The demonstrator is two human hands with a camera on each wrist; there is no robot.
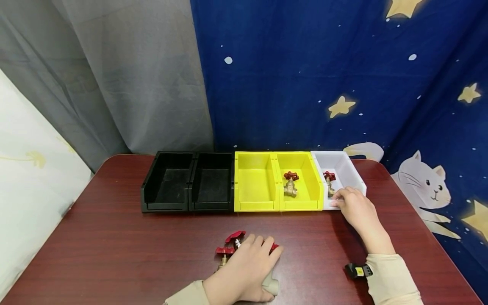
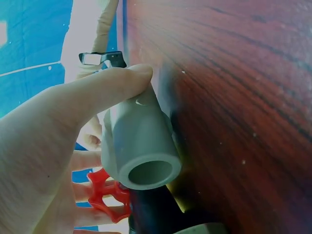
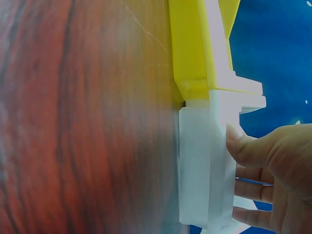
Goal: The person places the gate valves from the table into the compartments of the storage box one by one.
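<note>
My left hand [image 1: 249,264] grips a grey plastic valve [image 1: 270,284] low over the front of the table. In the left wrist view the thumb lies along the valve's pipe body [image 2: 144,134], and the fingers pass behind a red handwheel [image 2: 105,195]. Two more red-handled valves [image 1: 224,256] stand at that hand's left, partly covered by it. Over the front wall of the white bin [image 1: 345,163], my right hand [image 1: 356,207] reaches in beside a brass valve [image 1: 329,182]. Its thumb is at the rim and its fingers are loosely extended inside.
Left of the white bin, two yellow bins [image 1: 256,207] and two black bins [image 1: 165,206] stand in a joined row. Another brass valve [image 1: 290,186] with a red handwheel sits in the right yellow bin. Curtains [image 1: 274,84] hang behind the reddish wooden table [image 1: 152,245].
</note>
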